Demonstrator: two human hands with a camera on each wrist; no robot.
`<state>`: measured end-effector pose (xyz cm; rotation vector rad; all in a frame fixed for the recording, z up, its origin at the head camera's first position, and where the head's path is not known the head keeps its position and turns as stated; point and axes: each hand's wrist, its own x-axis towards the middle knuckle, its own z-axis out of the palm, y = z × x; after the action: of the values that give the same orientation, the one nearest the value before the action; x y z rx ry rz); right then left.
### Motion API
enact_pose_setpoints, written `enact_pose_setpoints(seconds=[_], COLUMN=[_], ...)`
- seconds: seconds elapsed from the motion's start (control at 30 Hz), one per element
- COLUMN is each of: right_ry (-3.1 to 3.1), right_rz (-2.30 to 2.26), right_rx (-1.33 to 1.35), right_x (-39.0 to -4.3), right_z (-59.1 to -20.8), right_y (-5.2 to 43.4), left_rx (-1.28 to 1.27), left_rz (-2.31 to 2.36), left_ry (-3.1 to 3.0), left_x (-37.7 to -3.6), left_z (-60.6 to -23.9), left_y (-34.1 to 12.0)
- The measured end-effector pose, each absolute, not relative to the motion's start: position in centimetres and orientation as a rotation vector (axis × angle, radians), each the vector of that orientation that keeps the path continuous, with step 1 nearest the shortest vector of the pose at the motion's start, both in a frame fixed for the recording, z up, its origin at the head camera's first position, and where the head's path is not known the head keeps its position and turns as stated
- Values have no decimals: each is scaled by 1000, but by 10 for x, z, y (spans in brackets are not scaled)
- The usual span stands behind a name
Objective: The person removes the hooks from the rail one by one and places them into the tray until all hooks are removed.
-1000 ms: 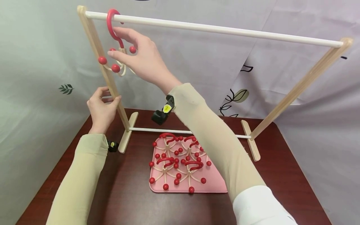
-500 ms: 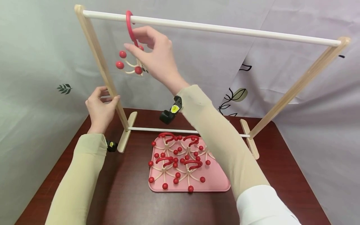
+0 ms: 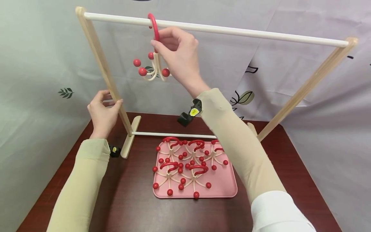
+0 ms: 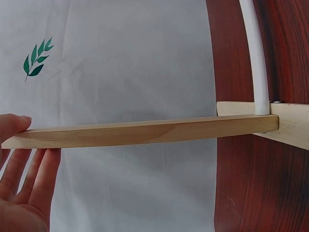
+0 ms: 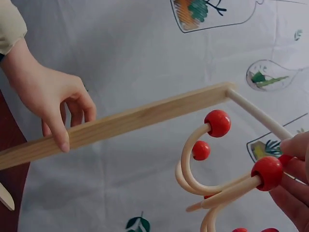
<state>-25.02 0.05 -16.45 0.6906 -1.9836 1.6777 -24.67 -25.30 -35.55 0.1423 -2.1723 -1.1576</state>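
In the head view, my left hand (image 3: 102,112) holds the left wooden post (image 3: 99,61) of a rack between thumb and fingers. The left wrist view shows the thumb on one side of the post (image 4: 145,134) and fingertips on the other. My right hand (image 3: 184,56) pinches the red hook of a hanger (image 3: 156,66) just under the white top rod (image 3: 232,31). That hook loops over the rod, left of its middle. Below it hang pale curved prongs tipped with red balls. In the right wrist view the prongs (image 5: 227,188) partly cover the right hand's fingers (image 5: 289,193).
On the dark wooden table (image 3: 139,206) lies a pink tray (image 3: 221,190). Several similar hangers (image 3: 195,176) rest on it, hooks up. A white lower bar (image 3: 174,135) joins the rack's feet (image 3: 127,145). The right post (image 3: 307,87) slants behind my right sleeve. Printed cloth hangs behind.
My right hand has moved the hanger rightward along the top rod, away from the left post. The left hand stays on the post. More of the tray's right side shows.
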Motion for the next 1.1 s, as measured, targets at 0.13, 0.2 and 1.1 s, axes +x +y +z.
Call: enact_pose_setpoints(seconds=[0.13, 0.2, 1.1], right_ry=[-1893, -1830, -1897], right_rz=[1677, 1678, 1471], right_rx=[740, 771, 831], right_x=[-240, -237, -183], right_z=[-157, -154, -208], right_y=[7, 10, 108], left_rx=[145, 143, 144], left_rz=[-1165, -1165, -1157], left_ry=[-2166, -2165, -2166], left_x=[-247, -248, -246], left_z=[-356, -356, -356], left_y=[-254, -254, -256])
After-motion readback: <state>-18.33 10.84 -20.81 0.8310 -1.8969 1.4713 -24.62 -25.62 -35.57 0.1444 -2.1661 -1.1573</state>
